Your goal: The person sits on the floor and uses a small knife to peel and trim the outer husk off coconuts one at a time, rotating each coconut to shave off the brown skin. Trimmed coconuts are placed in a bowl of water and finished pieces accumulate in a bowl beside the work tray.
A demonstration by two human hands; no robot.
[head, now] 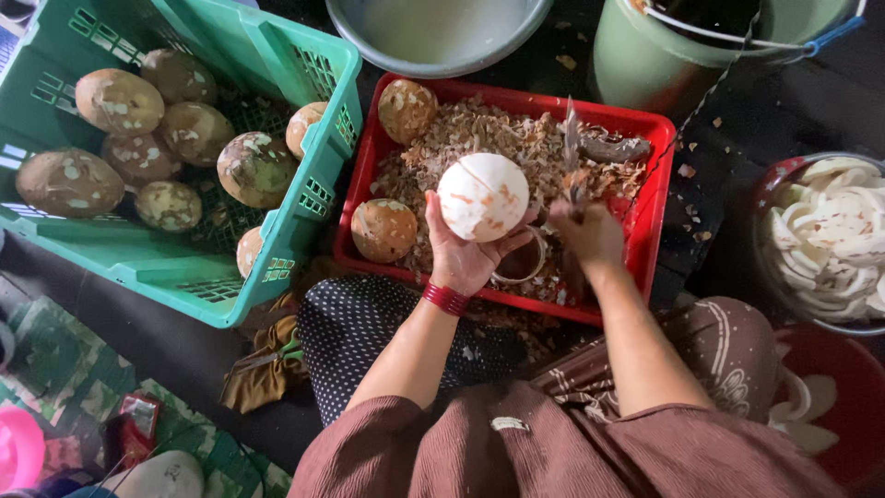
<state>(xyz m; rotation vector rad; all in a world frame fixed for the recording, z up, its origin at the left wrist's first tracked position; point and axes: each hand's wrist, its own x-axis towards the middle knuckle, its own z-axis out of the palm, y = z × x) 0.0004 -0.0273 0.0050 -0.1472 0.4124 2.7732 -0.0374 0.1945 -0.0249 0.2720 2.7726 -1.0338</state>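
Both hands work above a shallow red plastic crate [660,175] heaped with brown shavings [498,138]. The left hand [466,254] is cupped palm-up, fingers curled under a round white peeled coconut [483,196] flecked with bits of brown skin, which it holds just above the crate. A red beaded bracelet [446,298] circles that wrist. The right hand [588,232] is closed around the handle of a thin metal blade [572,148], blurred, that points up and away from the person beside the peeled coconut.

Two brown unpeeled coconuts [383,230] lie in the red crate's left half, one at the far corner and one near the left hand. To the left, a green slotted plastic crate [184,267] carries more mottled brown coconuts [120,101]. At the far right a dark round bowl [772,180] is filled with white coconut pieces [830,235], and a red basin [848,397] lies below it with a few more. A pale grey basin [433,37] and a green bucket [645,55] stand beyond the red crate.
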